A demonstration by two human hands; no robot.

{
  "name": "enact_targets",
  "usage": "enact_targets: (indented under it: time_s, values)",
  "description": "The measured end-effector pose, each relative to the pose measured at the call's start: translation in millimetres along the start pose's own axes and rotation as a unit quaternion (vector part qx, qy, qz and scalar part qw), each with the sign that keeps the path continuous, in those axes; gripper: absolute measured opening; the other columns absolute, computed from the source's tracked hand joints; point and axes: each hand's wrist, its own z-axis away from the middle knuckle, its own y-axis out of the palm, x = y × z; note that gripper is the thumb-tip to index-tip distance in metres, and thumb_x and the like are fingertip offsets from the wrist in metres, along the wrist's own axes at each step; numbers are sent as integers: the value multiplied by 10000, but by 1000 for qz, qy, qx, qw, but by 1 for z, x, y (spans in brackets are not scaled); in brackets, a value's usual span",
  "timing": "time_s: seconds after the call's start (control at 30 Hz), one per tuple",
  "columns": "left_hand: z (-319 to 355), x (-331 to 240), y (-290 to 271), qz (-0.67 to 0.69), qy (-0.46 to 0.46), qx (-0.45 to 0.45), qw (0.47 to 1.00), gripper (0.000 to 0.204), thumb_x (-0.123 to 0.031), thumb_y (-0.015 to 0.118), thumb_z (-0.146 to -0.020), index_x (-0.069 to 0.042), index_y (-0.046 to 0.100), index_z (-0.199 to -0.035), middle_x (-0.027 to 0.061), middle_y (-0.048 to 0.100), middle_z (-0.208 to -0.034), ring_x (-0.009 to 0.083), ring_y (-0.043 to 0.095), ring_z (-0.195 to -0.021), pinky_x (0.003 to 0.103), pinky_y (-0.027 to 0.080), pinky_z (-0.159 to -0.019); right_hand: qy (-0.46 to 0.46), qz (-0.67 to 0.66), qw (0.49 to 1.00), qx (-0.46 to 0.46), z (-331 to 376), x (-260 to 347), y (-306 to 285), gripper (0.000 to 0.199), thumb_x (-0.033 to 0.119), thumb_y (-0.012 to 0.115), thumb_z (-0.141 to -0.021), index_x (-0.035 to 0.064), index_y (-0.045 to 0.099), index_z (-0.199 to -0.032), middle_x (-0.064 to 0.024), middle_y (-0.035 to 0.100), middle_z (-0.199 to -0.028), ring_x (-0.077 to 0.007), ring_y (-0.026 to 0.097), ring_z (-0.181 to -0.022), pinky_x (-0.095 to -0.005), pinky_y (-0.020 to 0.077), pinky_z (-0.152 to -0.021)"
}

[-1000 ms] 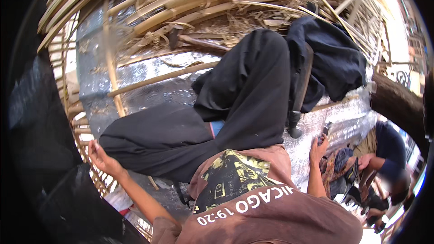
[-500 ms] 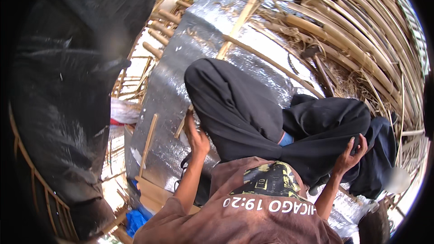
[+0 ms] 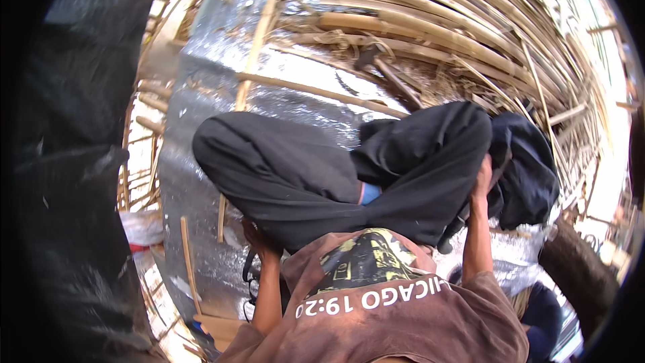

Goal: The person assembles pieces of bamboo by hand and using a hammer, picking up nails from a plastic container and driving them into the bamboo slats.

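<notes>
I sit cross-legged in black trousers (image 3: 289, 168) on a silver foil sheet (image 3: 201, 128) laid over a bamboo frame. My left hand (image 3: 259, 238) is pressed down beside my left knee, its fingers partly hidden under the leg. My right hand (image 3: 480, 175) lies flat against my right knee, fingers pointing up, next to a crumpled dark blue cloth (image 3: 531, 168). Neither hand visibly holds anything.
Curved bamboo strips (image 3: 416, 33) arch across the top and right. A thin bamboo stick (image 3: 190, 262) lies on the foil near my left hand. Black plastic sheeting (image 3: 74, 161) fills the left side. A thick log (image 3: 578, 275) sits at the lower right.
The view has swung round. My left hand came down from the raised foil edge to beside my knee; my right hand slid up onto the right knee by the dark cloth.
</notes>
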Motion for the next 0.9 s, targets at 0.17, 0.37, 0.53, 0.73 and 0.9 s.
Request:
enact_targets:
  time_s: [0.17, 0.37, 0.53, 0.73, 0.9]
  values:
    - [-65, 0, -32, 116, 14, -17, 993, 903, -407, 686, -869, -12, 221, -1534, 321, 321, -1499, 494, 325, -1379, 553, 274, -1123, -72, 350, 934, 14, 38, -13, 16, 558, 290, 519, -910, 135, 478, -1444, -60, 353, -1567, -296, 349, -1415, -510, 314, -1111]
    - [-109, -39, -76, 170, 35, -74, 982, 832, -379, 660, -911, 40, 255, -1505, 297, 350, -1489, 432, 370, -1374, 491, 288, -1132, 60, 419, 903, -77, 47, 4, -7, 614, 326, 681, -845, 183, 506, -1416, -63, 440, -1492, -259, 391, -1376, -575, 241, -1123]
    - [-100, -13, -48, 144, 8, -46, 988, 767, -377, 634, -942, 40, 295, -1488, 279, 388, -1467, 414, 407, -1348, 491, 320, -1112, 112, 339, 923, -145, 58, -6, -27, 624, 432, 721, -837, 189, 532, -1380, -76, 471, -1444, -279, 414, -1339, -586, 237, -1115]
    - [-93, -24, -35, 206, -14, -16, 978, 724, -338, 626, -951, 35, 308, -1483, 260, 391, -1474, 398, 415, -1344, 492, 328, -1107, 82, 295, 936, -174, 62, -11, -24, 457, 416, 768, -804, 158, 662, -1166, -87, 464, -1439, -325, 396, -1330, -604, 243, -1099]
    - [-101, -22, -44, 288, -51, -31, 956, 689, -305, 618, -958, 31, 319, -1479, 244, 394, -1480, 386, 421, -1342, 493, 334, -1102, 69, 286, 937, -188, 53, 11, -15, 241, 310, 783, -790, 98, 708, -877, -97, 510, -1377, -325, 415, -1311, -559, 258, -1095]
